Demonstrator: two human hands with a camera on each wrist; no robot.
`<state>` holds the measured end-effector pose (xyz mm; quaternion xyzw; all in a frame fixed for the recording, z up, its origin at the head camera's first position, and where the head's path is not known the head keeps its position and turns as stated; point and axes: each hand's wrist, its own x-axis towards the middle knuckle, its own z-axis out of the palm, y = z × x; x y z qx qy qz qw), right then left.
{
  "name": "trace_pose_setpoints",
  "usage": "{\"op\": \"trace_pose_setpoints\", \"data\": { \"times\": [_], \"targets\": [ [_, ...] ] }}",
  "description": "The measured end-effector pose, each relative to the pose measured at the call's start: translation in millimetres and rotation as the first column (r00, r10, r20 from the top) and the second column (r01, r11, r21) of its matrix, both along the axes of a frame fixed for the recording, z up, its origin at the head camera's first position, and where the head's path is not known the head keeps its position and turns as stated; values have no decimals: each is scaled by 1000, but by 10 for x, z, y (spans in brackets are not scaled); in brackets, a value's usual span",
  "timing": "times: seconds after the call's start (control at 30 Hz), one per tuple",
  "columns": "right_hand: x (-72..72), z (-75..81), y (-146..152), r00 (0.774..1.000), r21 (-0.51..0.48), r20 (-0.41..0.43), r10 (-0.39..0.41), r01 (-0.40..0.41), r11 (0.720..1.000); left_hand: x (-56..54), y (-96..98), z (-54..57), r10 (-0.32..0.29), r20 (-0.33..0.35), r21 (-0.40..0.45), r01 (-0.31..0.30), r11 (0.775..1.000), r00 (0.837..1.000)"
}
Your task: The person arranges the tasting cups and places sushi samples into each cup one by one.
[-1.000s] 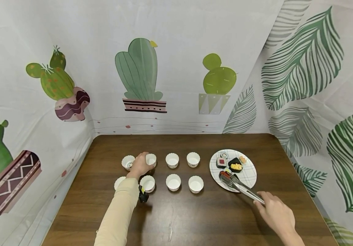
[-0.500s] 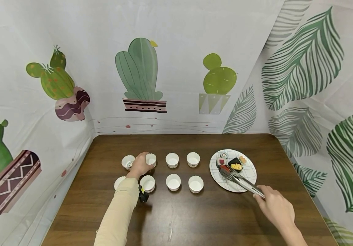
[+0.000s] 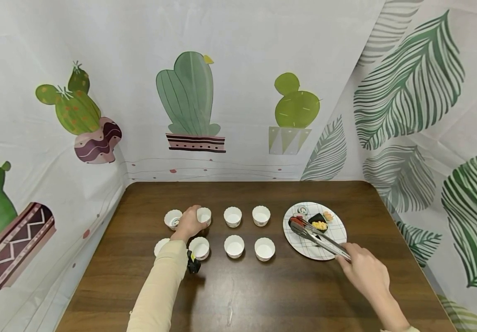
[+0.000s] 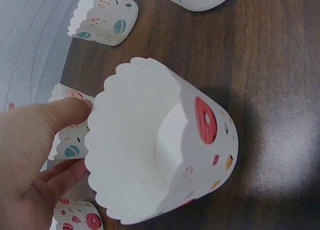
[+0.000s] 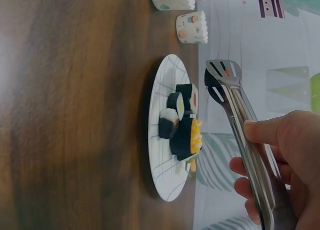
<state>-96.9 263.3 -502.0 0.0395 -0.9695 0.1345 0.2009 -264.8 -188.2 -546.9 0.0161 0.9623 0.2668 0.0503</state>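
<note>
My right hand (image 3: 366, 269) grips metal tongs (image 5: 250, 135). Pinched in their tips is a dark sushi piece with a red top (image 3: 296, 222), held up over the checked plate (image 3: 335, 234). Still on that plate are a sushi piece with yellow topping (image 5: 195, 136), a roll with a red centre (image 5: 187, 97), a small cucumber-like roll (image 5: 174, 102) and a rice piece with a dark wrap (image 5: 168, 124). At the left, my left hand (image 3: 189, 225) holds a white paper cup (image 4: 72, 145) between thumb and fingers; the hand partly covers it.
Several scalloped paper cups stand in two rows, including a front cup (image 3: 234, 246) and a back cup (image 3: 261, 215). Something small lies inside the back-left cup (image 3: 173, 220). Close below my left hand stands another cup (image 4: 135, 140). All are on a brown wooden table (image 3: 288, 295).
The tongs have closed on the red-topped sushi piece and lifted it up and left from among the others. My right hand has shifted slightly left and up; the left hand stays put.
</note>
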Motion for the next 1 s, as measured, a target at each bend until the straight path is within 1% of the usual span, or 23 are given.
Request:
{"op": "trace_pose_setpoints", "data": {
  "times": [0.27,0.5,0.83,1.0],
  "targets": [
    [-116,46,-128,999,1,-21,33,-33,999,-8,-7,-11,3,-7,2,-3,1000,1000],
    [-223,97,-259,999,3,-22,49,-49,999,-9,-9,-25,12,10,9,-12,1000,1000],
    [-408,184,-444,997,6,42,72,-72,997,7,6,4,13,6,15,-13,1000,1000],
    [-514,196,-539,996,3,38,82,-82,997,12,12,21,14,0,23,-14,1000,1000]
  ]
}}
